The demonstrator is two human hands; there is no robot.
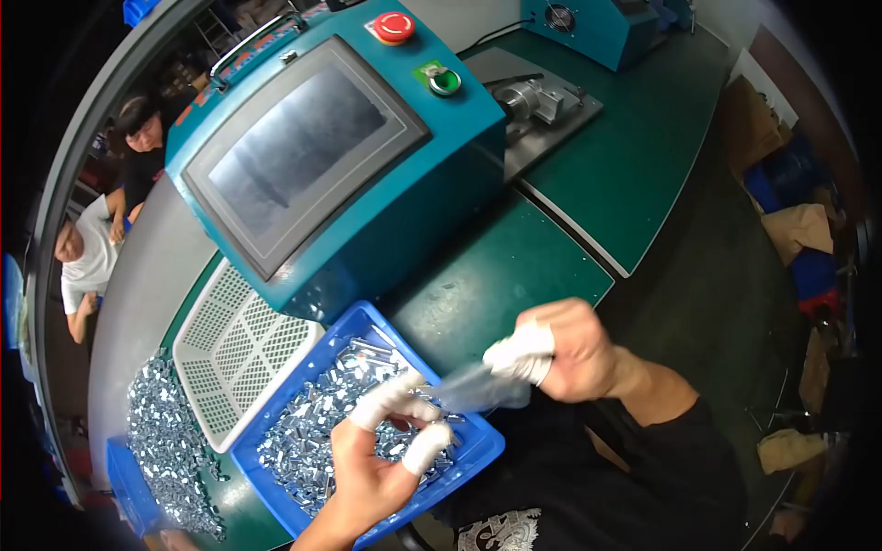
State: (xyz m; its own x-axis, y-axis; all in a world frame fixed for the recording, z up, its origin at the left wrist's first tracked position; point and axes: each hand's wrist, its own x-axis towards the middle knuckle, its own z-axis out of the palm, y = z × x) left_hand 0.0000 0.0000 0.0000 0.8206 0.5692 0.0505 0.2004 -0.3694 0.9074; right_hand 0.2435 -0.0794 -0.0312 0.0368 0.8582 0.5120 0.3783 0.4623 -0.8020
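Note:
My left hand (pixel 372 459), with white coverings on its fingertips, hovers over a blue plastic bin (pixel 253 466). Its thumb and fingers are curved and apart, and I see nothing held between them. Inside the bin lies a heap of small shiny metal pieces (pixel 299 441). To the right, my right hand (pixel 574 354), also with white-covered fingertips, is closed in a pinch. From its fingers a grey-blue, see-through thing (pixel 482 389) stretches toward the left hand, over the bin's right edge. Motion smears it, so its kind is unclear.
Beyond the bin stands a teal machine (pixel 377 234) with a screen and red button. A white perforated basket (pixel 220 367) sits left of the bin, beside a pile of metal pieces (pixel 170 441). Two people are at far left. A metal fixture (pixel 542 101) stands behind the machine.

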